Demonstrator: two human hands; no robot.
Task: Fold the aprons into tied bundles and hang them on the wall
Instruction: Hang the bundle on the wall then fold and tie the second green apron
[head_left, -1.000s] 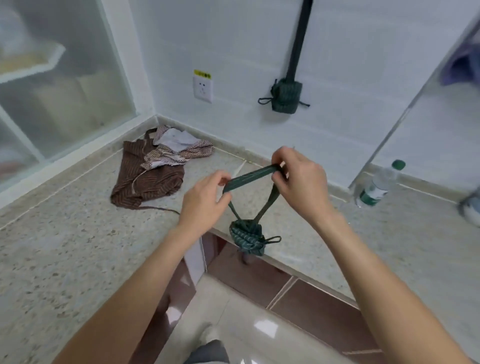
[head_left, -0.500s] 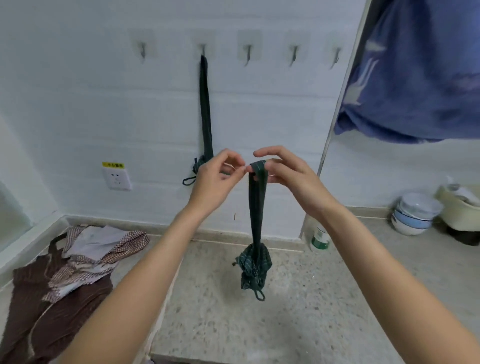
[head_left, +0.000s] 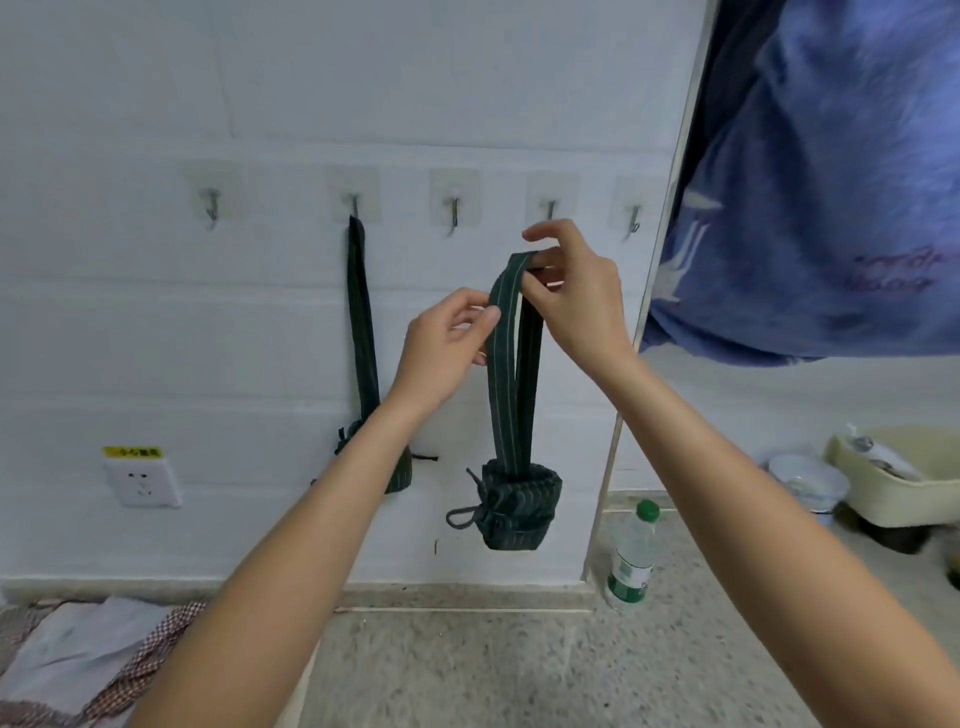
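Note:
A dark green striped apron bundle, tied with a cord, dangles from its long neck strap in front of the white wall. My right hand pinches the top of the strap loop, just below the fourth wall hook. My left hand pinches the strap's left side a little lower. Another green bundle hangs by its strap from the second hook, partly hidden behind my left forearm. The third hook is bare.
Brown and checked aprons lie on the speckled counter at the lower left. A wall socket is at the left. A water bottle, bowls, a cream tub and a hanging blue cloth stand right.
Both hands have lifted the strap and bundle higher and nearer the row of hooks. The strap loop has opened between my hands, and the view has tilted up the wall.

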